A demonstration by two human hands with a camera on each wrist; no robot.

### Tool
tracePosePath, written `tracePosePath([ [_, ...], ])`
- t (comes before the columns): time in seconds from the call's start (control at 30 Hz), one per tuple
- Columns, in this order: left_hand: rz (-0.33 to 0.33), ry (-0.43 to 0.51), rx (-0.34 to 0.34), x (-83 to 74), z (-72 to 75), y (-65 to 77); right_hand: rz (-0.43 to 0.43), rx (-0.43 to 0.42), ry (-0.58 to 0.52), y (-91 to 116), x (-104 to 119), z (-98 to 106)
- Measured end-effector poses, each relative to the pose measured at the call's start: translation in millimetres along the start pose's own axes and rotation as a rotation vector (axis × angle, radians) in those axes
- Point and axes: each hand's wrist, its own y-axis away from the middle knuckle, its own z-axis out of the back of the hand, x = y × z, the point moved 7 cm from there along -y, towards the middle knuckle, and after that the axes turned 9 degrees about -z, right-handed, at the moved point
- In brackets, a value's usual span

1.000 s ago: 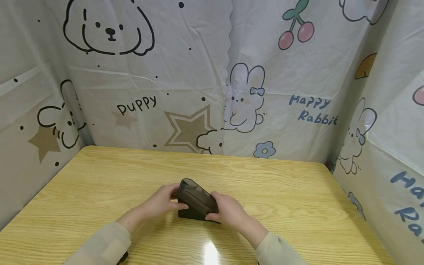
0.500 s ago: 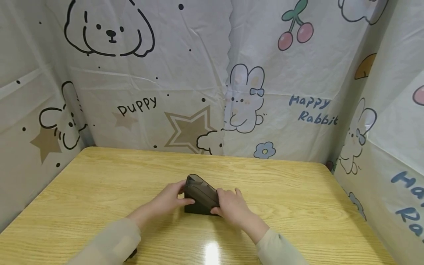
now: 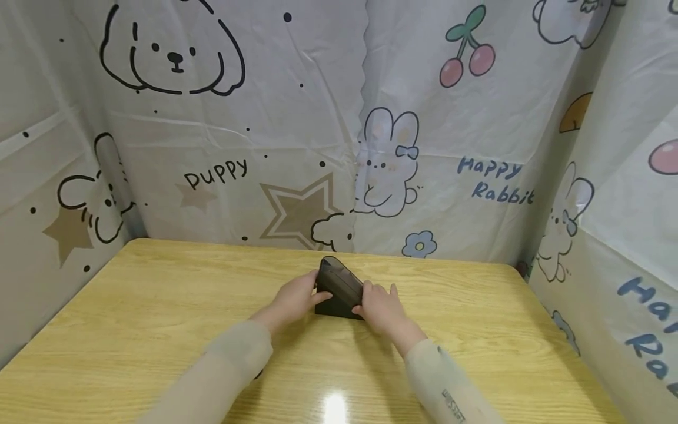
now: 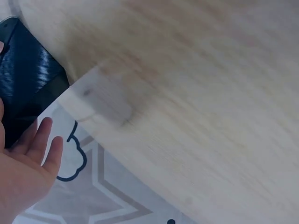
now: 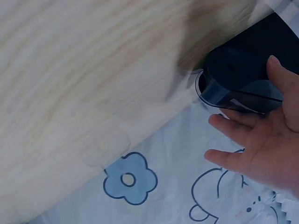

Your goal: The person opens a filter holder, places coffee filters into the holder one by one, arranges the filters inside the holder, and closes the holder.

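Note:
Between my two hands is a black wedge-shaped box (image 3: 339, 288) with a smoky, see-through slanted top, standing far back on the table. My left hand (image 3: 295, 299) grips its taller left end, thumb on the near side and fingers behind. On the lower right end, my right hand (image 3: 382, 307) holds it with thumb in front and fingers round the back. The left wrist view shows a ribbed dark face of the box (image 4: 28, 70) beside the left hand (image 4: 28, 172). In the right wrist view, the right thumb lies on the dark box (image 5: 243, 70), with some fingers spread off it.
A light wood-grain table (image 3: 159, 330) lies under the box. A printed white cloth (image 3: 238, 129) hangs along its back edge and both sides, close behind the box.
Both hands have carried or slid the box away from me and somewhat to the right, toward the table's back edge. Both hands keep their hold on it.

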Motion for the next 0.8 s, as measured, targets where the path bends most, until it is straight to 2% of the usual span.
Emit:
tracePosePath([
  [0.23, 0.019, -0.087, 0.042, 0.2, -3.5, -11.7, -0.024, 0.029, 0.022, -11, -7, 1],
  [0.53, 0.030, -0.101, 0.046, 0.3, -3.8, -17.1, -0.039, 0.073, 0.011, -18, -10, 6],
  [0.8, 0.009, -0.158, 0.072, 4.0, -11.1, -7.6, -0.077, 0.116, -0.053, -17, -20, -3],
])
